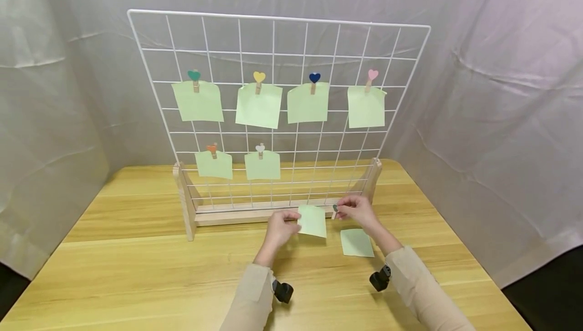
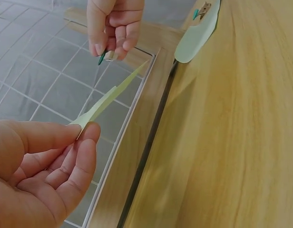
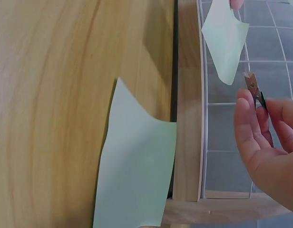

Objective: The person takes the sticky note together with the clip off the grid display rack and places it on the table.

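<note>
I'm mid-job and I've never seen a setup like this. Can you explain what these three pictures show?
There's no machine here; a person works bare-handed. The wide picture comes from a camera on their head. The other two come from small black wrist cameras, one per arm, each looking at that side's work.

On the wooden table stands a white wire grid in a wooden stand. Six pale green notes hang from it on heart-topped clips. A loose note lies near the right forearm.

The left hand pinches another green note; the right hand holds a small wooden clip with a dark green heart.
</note>
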Available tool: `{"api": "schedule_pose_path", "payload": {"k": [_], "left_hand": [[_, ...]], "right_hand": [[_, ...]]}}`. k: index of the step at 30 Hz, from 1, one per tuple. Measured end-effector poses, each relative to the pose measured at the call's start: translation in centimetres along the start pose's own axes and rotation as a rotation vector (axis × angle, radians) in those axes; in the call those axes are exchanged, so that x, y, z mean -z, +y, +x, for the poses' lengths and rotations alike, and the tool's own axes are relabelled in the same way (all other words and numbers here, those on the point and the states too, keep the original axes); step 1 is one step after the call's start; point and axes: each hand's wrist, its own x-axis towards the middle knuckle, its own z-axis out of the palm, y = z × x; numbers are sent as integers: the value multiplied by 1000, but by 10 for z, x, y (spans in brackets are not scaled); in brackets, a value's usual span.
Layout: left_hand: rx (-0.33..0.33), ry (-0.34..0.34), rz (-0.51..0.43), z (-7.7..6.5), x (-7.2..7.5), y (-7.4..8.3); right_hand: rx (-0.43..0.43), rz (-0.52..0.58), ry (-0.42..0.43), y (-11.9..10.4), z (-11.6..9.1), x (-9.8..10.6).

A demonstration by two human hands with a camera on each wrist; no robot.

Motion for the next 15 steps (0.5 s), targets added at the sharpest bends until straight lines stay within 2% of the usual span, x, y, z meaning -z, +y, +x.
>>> {"api": "schedule_pose_path", "payload": {"k": [9, 15], "left_hand": [[19, -28, 9, 1, -1, -3], [35, -35, 34, 1, -3, -6]], "right_hand": [[-101, -147, -47, 9, -1, 5], [-177, -137, -77, 16, 1, 10]]}}
